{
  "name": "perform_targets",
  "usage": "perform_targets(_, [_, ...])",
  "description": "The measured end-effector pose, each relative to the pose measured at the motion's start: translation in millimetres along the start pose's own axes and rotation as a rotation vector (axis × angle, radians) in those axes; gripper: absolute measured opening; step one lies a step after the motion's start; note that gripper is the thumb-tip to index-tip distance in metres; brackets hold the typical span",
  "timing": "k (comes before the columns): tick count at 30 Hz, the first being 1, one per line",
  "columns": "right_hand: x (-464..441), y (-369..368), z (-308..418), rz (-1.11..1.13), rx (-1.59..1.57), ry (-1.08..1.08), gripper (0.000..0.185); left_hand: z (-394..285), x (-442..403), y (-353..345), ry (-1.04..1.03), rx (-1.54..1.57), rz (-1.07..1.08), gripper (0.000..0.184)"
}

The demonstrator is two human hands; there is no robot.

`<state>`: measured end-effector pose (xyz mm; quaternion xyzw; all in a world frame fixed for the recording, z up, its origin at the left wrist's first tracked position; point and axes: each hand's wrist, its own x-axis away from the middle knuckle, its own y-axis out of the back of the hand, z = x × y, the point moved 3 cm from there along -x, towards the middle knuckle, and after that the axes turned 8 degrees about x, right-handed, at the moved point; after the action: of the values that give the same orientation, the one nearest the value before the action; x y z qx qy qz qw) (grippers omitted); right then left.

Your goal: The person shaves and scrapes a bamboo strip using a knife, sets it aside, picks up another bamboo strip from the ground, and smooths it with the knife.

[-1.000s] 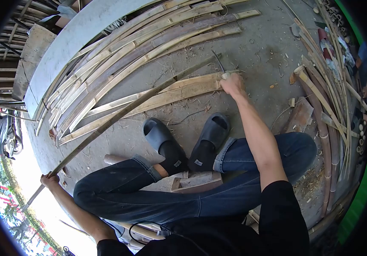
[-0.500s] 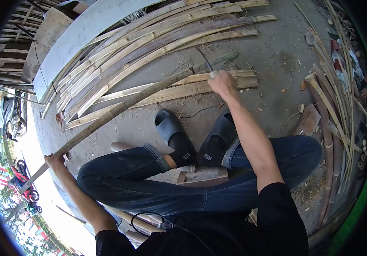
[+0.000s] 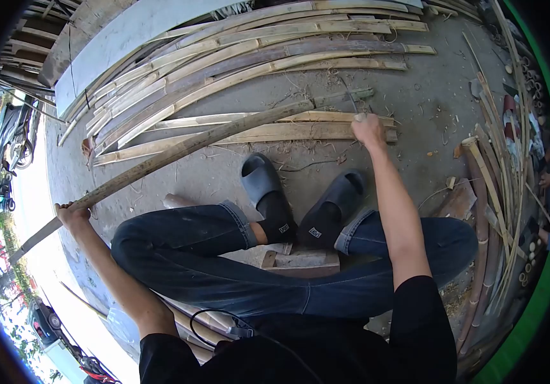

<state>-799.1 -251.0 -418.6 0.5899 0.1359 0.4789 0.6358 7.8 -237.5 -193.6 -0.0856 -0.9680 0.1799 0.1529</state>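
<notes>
A long bamboo strip (image 3: 179,150) runs slantwise from the lower left to the upper middle. My left hand (image 3: 73,214) is closed around it near its lower left part. My right hand (image 3: 369,130) is closed on the handle of a curved blade (image 3: 350,96), which points up and reaches beside the strip's far end. Below that end, two pale split bamboo pieces (image 3: 275,133) lie on the floor; my right hand is over their right ends.
Many split bamboo strips (image 3: 224,57) lie across the floor ahead. Bamboo poles (image 3: 476,269) and thin strips (image 3: 511,192) lie at the right, where another person's hand (image 3: 547,179) shows. A wooden block (image 3: 307,259) sits between my legs. A motorcycle (image 3: 19,141) stands far left.
The blade and my right hand first shifted left along the strip, then moved back right toward its far end. My left hand still holds the strip. The camera view has shifted too.
</notes>
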Motion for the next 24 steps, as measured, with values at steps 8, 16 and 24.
perform_targets(8, [69,17,124,0.207,0.014,0.380,0.038,-6,13,-14,-0.069,0.039,0.131,0.036])
perform_targets(16, [284,-38,270,0.442,-0.165,0.885,0.041,-32,12,-21,-0.004,0.109,0.220,0.040])
perform_targets(24, [77,-55,-2,-0.002,-0.012,0.180,0.047,-35,122,-56,0.406,0.694,0.876,0.050])
